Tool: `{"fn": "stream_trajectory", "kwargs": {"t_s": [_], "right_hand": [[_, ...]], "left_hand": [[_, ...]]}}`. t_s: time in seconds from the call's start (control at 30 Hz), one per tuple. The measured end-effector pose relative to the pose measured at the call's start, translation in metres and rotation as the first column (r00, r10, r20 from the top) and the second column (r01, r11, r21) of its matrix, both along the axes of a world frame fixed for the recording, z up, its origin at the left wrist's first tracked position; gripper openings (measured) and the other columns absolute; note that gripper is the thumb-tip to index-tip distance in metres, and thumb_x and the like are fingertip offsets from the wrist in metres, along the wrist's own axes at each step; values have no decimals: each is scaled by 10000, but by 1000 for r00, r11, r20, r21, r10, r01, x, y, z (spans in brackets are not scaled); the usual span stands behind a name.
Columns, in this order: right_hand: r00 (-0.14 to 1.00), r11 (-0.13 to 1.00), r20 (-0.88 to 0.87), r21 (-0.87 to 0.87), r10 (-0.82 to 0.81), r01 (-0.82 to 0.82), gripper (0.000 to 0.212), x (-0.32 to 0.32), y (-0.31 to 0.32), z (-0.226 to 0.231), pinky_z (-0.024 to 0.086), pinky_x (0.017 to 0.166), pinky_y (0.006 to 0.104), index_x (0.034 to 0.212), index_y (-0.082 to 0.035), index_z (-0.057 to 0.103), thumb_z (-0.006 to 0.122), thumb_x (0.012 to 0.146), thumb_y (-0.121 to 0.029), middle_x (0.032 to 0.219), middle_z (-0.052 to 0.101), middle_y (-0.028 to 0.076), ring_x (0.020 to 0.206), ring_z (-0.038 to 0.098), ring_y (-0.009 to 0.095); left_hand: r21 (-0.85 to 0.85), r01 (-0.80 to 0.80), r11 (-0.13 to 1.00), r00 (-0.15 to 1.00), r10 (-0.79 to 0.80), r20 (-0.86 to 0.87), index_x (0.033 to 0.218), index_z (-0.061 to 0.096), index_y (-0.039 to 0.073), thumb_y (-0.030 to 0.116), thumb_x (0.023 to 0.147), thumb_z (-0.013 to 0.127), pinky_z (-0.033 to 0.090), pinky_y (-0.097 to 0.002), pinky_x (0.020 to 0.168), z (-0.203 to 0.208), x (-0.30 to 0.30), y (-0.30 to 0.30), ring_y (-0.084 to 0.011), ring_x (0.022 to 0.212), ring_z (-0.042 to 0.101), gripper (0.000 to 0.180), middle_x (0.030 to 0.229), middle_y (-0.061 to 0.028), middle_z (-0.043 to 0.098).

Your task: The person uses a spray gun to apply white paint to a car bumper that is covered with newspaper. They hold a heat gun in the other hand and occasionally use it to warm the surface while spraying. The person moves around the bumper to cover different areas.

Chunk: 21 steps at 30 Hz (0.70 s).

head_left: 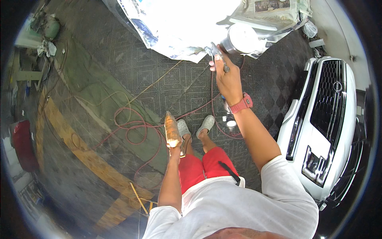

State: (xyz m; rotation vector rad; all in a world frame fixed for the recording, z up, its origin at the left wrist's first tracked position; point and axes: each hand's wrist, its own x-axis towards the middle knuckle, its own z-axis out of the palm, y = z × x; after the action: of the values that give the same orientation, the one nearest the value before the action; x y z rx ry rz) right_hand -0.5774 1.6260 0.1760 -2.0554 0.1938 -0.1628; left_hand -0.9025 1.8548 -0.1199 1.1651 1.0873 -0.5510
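Observation:
In my right hand [230,79], raised ahead of me, is a spray gun [213,50]. Its metal cup [243,39] with a bright round top stands just right of the gun body. The fingers wrap round the grip. Beyond the gun hangs or lies a brightly lit white surface edged with printed paper [179,52]. Low at my left side, my left hand [174,150] is closed round the base of a long, tapered orange-brown object [171,129]; its kind I cannot make out. The near end of that object shines brightly.
A red hose [133,126] loops over the dark grated floor mats [191,85], close to my feet. To the right stands a white car front bumper with a black grille [328,103]. A green strip of matting [93,85] and a yellow floor line [79,139] run along the left.

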Motion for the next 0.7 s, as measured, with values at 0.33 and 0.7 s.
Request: {"fn": "stream_trajectory", "kwargs": {"t_s": [0.33,0.7], "right_hand": [[954,928,13,237,-299,288,567,-18,-6,49,510,477,238,1307,28,623,399,1133,-463,955,728,109,774,699,131],[977,956,62,229,-203,184,552,4,25,71,467,443,241,1230,41,666,419,1134,-444,842,703,74,589,598,91]], "left_hand": [[-11,86,996,996,-86,13,1418,594,109,299,942,797,509,-410,931,45,7,9,-198,1123,616,551,1267,-38,652],[34,164,986,986,-165,23,1380,607,97,304,920,831,503,-365,887,54,8,23,-170,1023,616,552,1179,-16,653]]}}
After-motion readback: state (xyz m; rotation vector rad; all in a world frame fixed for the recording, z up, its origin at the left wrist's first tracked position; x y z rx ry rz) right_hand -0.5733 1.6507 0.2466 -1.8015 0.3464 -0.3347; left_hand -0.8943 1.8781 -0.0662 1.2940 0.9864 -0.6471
